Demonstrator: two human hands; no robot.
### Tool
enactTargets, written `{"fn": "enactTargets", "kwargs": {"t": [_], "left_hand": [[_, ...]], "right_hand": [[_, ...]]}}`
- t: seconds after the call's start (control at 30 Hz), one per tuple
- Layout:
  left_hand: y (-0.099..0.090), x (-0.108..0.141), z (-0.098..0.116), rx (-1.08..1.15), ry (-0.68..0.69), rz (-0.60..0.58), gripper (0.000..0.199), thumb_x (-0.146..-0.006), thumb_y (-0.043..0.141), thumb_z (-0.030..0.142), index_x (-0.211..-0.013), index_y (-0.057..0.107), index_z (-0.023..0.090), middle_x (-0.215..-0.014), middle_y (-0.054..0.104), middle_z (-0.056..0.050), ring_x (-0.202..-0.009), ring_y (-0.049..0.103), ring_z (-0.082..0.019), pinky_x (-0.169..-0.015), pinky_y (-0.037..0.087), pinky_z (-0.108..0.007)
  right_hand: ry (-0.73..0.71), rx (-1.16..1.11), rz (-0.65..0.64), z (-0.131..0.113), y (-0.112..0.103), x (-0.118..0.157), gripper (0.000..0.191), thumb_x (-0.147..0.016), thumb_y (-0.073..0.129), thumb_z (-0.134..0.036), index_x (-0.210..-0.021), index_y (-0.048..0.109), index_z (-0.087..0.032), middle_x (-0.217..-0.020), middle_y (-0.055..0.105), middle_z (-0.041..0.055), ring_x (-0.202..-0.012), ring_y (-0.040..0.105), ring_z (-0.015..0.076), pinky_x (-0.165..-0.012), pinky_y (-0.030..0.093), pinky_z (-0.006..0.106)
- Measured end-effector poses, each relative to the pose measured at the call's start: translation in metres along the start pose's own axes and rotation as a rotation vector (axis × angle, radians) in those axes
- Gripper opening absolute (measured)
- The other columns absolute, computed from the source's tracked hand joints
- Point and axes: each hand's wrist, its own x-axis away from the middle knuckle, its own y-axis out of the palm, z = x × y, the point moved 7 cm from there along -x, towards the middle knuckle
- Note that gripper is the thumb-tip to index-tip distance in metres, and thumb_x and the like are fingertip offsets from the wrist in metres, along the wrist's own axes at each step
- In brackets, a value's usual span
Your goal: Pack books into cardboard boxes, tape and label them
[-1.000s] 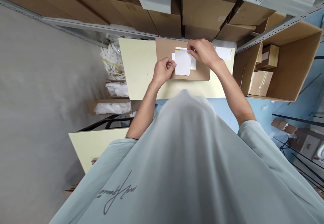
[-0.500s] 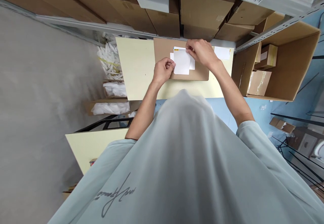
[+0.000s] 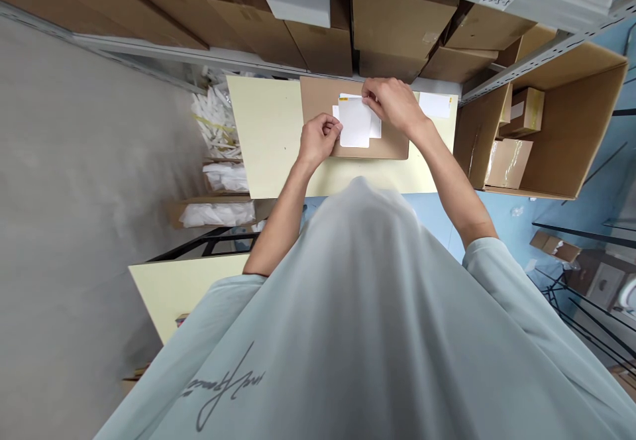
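Note:
A white label sheet [image 3: 354,123] with a small orange strip at its top left is held over a flat brown cardboard box [image 3: 318,95]. My left hand [image 3: 318,138] pinches the sheet's left edge, thumb against fingertips. At its upper right corner, my right hand [image 3: 392,103] is closed on the same sheet with the fingers bent. Behind the held sheet, a second white label [image 3: 376,127] shows at the right and left; whether it is stuck to the box I cannot tell. The box lies on a pale yellow tabletop [image 3: 268,135].
Another white label [image 3: 435,105] lies on the tabletop's right end. Beside it stands a large open carton [image 3: 571,128] with smaller boxes inside. Shelving packed with cardboard boxes [image 3: 402,19] runs along the back. White packing material [image 3: 216,122] fills cartons at the left.
The hands and the label sheet keep nearly the same place over the box. The whole view has shifted very slightly.

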Motion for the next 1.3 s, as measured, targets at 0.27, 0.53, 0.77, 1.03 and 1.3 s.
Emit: {"fn": "enactTargets", "kwargs": {"t": [0.27, 0.53, 0.77, 1.03, 1.3], "left_hand": [[-0.001, 0.001, 0.0, -0.029, -0.006, 0.01, 0.006, -0.102, 0.072, 0.029, -0.1, 0.07, 0.023, -0.088, 0.076, -0.003, -0.079, 0.072, -0.017, -0.084, 0.06, -0.032], [-0.001, 0.011, 0.013, -0.117, -0.02, 0.044, 0.002, -0.099, 0.07, 0.023, -0.1, 0.072, 0.024, -0.096, 0.079, -0.004, -0.083, 0.07, -0.02, -0.087, 0.06, -0.035], [0.0, 0.017, 0.023, -0.248, 0.013, 0.144, 0.006, -0.101, 0.069, 0.02, -0.1, 0.069, 0.026, -0.113, 0.071, -0.012, -0.107, 0.072, -0.031, -0.109, 0.06, -0.048], [0.011, 0.007, 0.008, -0.282, -0.053, 0.171, 0.039, -0.083, 0.096, 0.03, -0.1, 0.06, 0.028, -0.116, 0.068, -0.01, -0.103, 0.07, -0.031, -0.108, 0.061, -0.053], [0.005, -0.01, 0.004, -0.312, -0.115, 0.201, 0.032, -0.102, 0.08, 0.045, -0.123, 0.065, 0.026, -0.112, 0.077, -0.012, -0.117, 0.075, -0.038, -0.114, 0.057, -0.055]], "right_hand": [[0.016, 0.017, -0.021, 0.0, 0.002, 0.001, 0.033, -0.12, 0.046, -0.026, -0.135, 0.074, -0.028, -0.144, 0.083, 0.0076, -0.126, 0.072, 0.0315, -0.103, 0.052, 0.042], [0.026, -0.009, 0.003, 0.002, 0.013, 0.0, 0.036, -0.116, 0.047, -0.026, -0.135, 0.077, -0.024, -0.141, 0.084, 0.0109, -0.13, 0.074, 0.0365, -0.108, 0.053, 0.047], [0.081, -0.01, 0.024, 0.008, 0.031, -0.008, 0.039, -0.119, 0.049, -0.037, -0.145, 0.072, -0.019, -0.148, 0.077, 0.0195, -0.134, 0.071, 0.042, -0.113, 0.053, 0.053], [0.141, -0.032, -0.036, 0.013, 0.059, -0.017, 0.062, -0.115, 0.055, -0.051, -0.167, 0.053, -0.016, -0.169, 0.059, 0.0269, -0.141, 0.069, 0.0472, -0.12, 0.054, 0.064], [0.284, -0.088, 0.099, 0.019, 0.078, -0.015, 0.071, -0.118, 0.044, -0.042, -0.182, 0.034, -0.011, -0.181, 0.043, 0.0299, -0.149, 0.066, 0.0413, -0.12, 0.059, 0.054]]}}
